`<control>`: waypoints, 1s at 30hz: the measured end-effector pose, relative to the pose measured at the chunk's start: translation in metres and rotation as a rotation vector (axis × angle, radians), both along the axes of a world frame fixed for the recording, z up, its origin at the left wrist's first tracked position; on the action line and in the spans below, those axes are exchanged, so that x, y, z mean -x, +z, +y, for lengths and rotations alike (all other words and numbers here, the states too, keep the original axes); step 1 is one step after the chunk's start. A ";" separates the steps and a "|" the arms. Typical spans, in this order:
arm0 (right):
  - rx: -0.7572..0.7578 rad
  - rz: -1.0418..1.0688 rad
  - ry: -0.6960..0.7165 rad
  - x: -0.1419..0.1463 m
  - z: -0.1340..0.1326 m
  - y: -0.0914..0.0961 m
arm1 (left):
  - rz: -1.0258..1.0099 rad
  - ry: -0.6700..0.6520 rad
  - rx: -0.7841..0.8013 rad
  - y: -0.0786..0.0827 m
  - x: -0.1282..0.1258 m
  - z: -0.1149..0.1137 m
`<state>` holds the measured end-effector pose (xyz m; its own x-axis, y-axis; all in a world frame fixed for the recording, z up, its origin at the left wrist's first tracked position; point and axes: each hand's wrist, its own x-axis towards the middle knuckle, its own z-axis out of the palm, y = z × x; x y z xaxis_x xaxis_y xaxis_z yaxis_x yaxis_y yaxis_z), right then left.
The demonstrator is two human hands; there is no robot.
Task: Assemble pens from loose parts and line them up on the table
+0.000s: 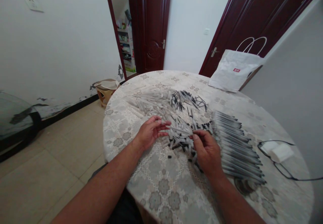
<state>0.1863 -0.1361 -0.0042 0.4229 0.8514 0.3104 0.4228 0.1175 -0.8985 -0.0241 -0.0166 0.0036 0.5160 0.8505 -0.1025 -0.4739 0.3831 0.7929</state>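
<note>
Between my hands, over the middle of the table, runs a thin translucent pen barrel (179,128). My left hand (153,131) is closed on its left end with thumb and fingertips. At the other end, my right hand (207,150) pinches it; any small part inside that pinch is hidden. Beneath them lies a heap of black caps and short pale pieces (178,143). Loose clear barrels (148,101) spread behind my left hand. Thin dark refills (185,98) are bunched at the back. To the right of my right hand, pens (234,143) lie side by side in a stack.
The round table has a patterned cloth (161,190). Eyeglasses (282,172) and a white folded tissue (280,152) lie at the right, near a round roll-like object (246,185). A white paper bag (234,71) stands at the back right. One black cap (169,156) lies apart.
</note>
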 end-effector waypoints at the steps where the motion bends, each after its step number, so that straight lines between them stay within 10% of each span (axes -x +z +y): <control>1: -0.001 0.003 0.002 0.001 0.000 0.000 | -0.001 -0.009 -0.004 0.000 0.000 0.000; 30: -0.052 -0.274 0.059 0.000 0.003 -0.006 | 0.011 -0.047 0.000 0.005 0.000 -0.010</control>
